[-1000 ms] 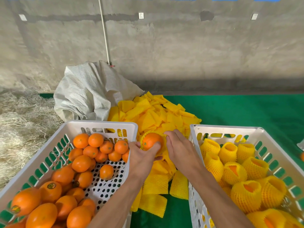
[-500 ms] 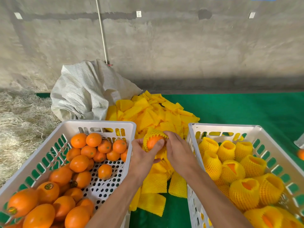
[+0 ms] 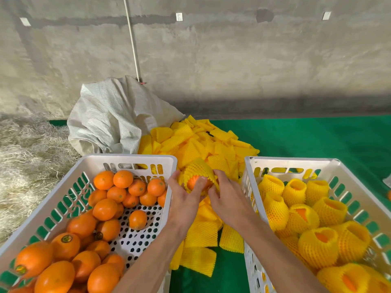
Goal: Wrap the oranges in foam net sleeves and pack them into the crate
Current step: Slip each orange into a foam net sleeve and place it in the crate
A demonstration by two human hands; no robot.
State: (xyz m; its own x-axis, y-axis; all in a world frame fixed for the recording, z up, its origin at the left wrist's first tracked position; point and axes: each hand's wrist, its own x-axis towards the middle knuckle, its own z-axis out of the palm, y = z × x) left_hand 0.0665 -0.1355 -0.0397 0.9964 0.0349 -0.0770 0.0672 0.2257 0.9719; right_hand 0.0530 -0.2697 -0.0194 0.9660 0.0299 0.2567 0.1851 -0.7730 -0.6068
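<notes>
Hands are meeting between the two white crates: the left hand (image 3: pixel 183 199) is cupping an orange (image 3: pixel 197 182) while the right hand (image 3: pixel 227 197) is pinching the yellow foam net sleeve (image 3: pixel 197 169) half covering it, just beside the right crate (image 3: pixel 296 162) of wrapped fruit.

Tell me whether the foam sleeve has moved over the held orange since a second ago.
Yes. The foam sleeve has slid down over the orange, toward the person; only the orange's near end still shows, between the two crates.
</notes>
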